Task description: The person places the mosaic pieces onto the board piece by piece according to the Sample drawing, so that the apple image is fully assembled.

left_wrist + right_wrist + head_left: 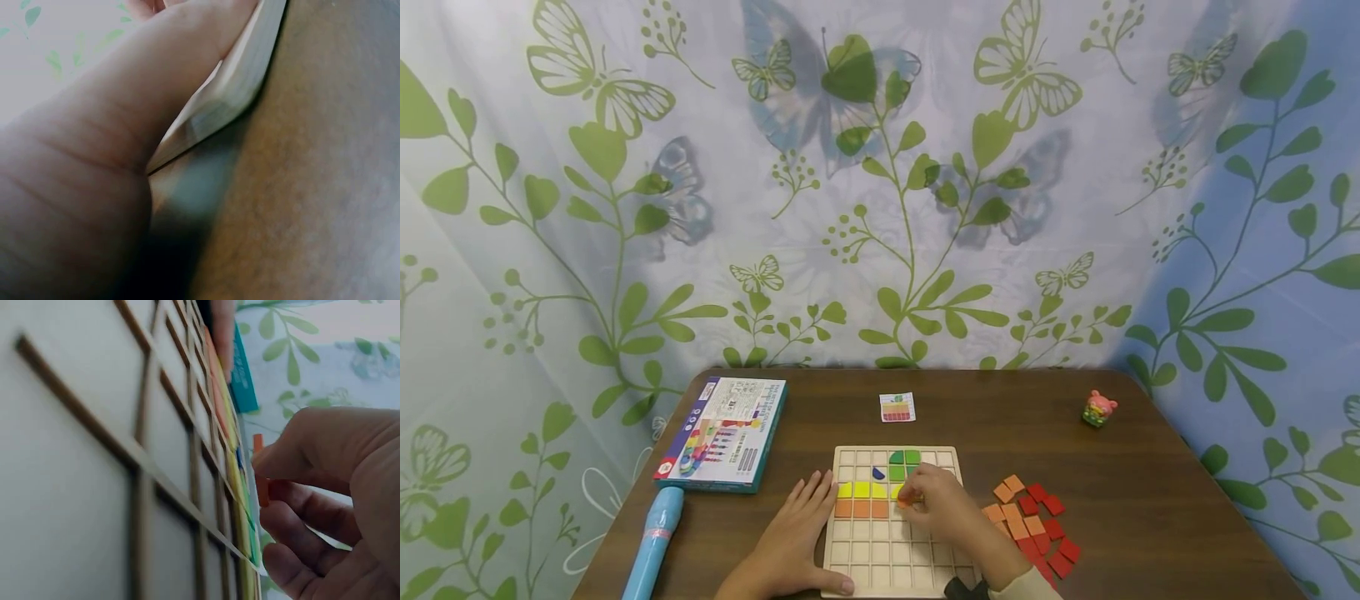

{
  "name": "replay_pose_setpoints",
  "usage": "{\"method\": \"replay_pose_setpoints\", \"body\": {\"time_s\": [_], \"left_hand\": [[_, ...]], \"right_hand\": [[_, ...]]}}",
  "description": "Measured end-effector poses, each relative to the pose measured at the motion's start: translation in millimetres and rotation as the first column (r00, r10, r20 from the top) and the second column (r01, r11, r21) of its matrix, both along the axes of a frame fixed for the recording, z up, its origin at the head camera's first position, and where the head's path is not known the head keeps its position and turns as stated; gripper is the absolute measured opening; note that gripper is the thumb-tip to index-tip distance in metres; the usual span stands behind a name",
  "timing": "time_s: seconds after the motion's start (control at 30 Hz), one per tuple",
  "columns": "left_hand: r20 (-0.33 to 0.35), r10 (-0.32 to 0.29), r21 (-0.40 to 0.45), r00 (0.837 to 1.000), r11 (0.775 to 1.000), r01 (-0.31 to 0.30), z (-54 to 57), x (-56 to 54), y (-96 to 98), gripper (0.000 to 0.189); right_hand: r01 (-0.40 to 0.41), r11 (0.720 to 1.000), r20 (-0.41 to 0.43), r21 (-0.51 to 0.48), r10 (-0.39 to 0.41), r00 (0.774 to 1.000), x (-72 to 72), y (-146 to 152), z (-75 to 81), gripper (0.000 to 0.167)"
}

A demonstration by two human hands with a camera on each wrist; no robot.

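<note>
A wooden grid board (860, 575) lies near the front of the table. In its upper rows sit green tiles (912, 457), yellow tiles (862, 490), a small blue piece (878, 473) and several orange tiles (844, 509). My right hand (942, 502) is over the board's right part, pinching an orange tile (259, 470) between thumb and fingers, as the right wrist view shows. My left hand (795, 533) rests at the board's left edge, fingers straight, with the thumb over its lower left corner.
Loose orange and red tiles (1054, 528) are scattered right of the board. Behind it lies a small pattern card (897, 407). A game box (726, 433) and a light blue microphone (655, 537) are at left; a small pink figurine (1099, 408) stands at the back right.
</note>
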State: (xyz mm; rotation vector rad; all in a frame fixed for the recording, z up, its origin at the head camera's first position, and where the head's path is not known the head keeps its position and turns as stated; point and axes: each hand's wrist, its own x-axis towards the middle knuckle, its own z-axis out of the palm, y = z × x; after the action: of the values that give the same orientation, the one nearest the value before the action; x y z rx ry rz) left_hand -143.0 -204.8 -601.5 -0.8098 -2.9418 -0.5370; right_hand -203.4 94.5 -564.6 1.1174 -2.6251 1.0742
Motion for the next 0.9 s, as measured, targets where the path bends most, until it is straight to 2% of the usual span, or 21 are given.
{"method": "replay_pose_setpoints", "body": {"time_s": [0.13, 0.23, 0.57, 0.9], "left_hand": [[-0.009, -0.006, 0.014, 1.0, 1.0, 0.006, 0.8, 0.3, -0.4, 0.137], [-0.014, -0.007, 0.011, 1.0, 1.0, 0.008, 0.4, 0.1, -0.3, 0.137], [-0.02, 0.002, -0.001, 1.0, 1.0, -0.002, -1.4, -0.3, -0.3, 0.138], [-0.018, 0.003, -0.013, 1.0, 1.0, -0.004, -2.9, -0.5, -0.5, 0.138]], "right_hand": [[-0.076, 0.996, -0.054, 0.041, 0.078, 0.996, 3.4, -6.0, -4.7, 0.015], [-0.097, 0.994, -0.096, 0.05, 0.102, 0.99, 5.4, -8.0, -6.4, 0.014], [-0.062, 0.995, -0.13, 0.072, 0.071, 0.989, 7.2, -8.6, -5.8, 0.014], [-0.066, 0.996, -0.121, 0.066, 0.073, 0.99, 7.2, -7.9, -8.0, 0.014]]}}
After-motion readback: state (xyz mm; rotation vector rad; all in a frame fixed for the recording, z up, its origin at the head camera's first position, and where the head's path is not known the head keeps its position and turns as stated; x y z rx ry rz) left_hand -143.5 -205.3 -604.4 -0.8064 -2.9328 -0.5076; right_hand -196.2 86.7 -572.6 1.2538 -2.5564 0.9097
